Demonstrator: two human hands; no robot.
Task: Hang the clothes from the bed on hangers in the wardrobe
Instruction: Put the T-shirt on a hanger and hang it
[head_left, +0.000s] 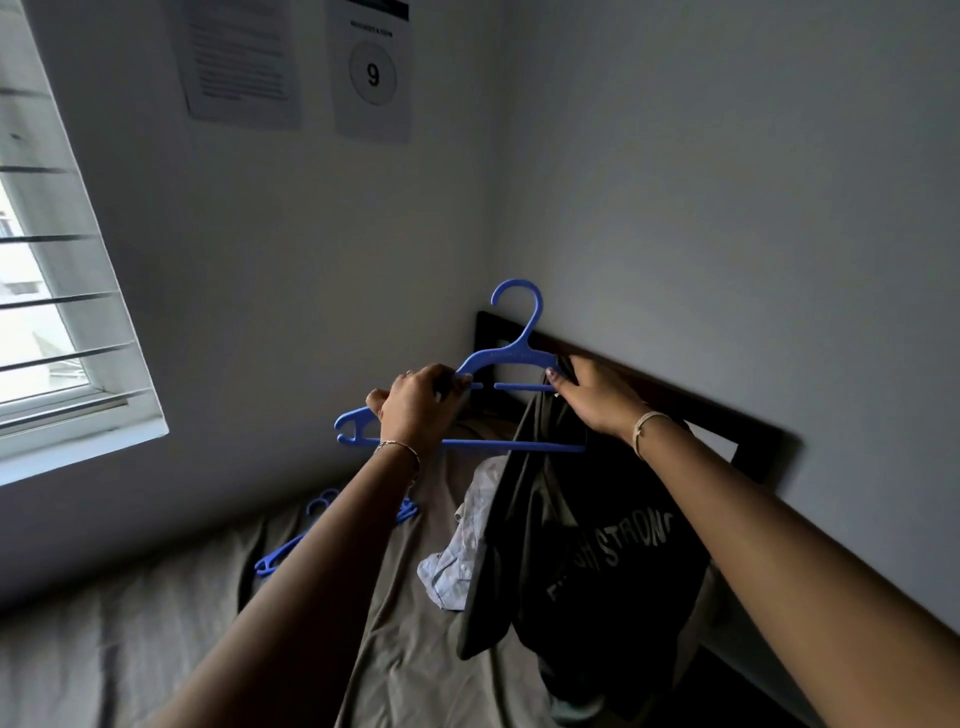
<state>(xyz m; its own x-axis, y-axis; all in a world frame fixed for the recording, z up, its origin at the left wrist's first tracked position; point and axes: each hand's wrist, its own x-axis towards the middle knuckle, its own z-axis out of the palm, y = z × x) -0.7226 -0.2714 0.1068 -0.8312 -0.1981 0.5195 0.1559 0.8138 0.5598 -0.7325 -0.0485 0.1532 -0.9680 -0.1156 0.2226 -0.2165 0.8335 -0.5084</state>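
Note:
I hold a blue plastic hanger (511, 358) up above the bed. My left hand (415, 408) grips its left shoulder arm. My right hand (597, 395) pinches the neck of a dark olive T-shirt (587, 561) against the hanger's right end. The shirt hangs down from that end, with pale lettering on its front. The hanger's left half is bare. A light blue shirt (462, 551) lies crumpled on the bed behind the T-shirt. The wardrobe is out of view.
The bed (156, 639) has a taupe sheet and a dark wooden headboard (727, 415) along the right wall. Spare blue hangers (291, 545) lie on the sheet to the left. A window (47, 291) with bars is at the left, and paper notices (371, 73) hang on the wall.

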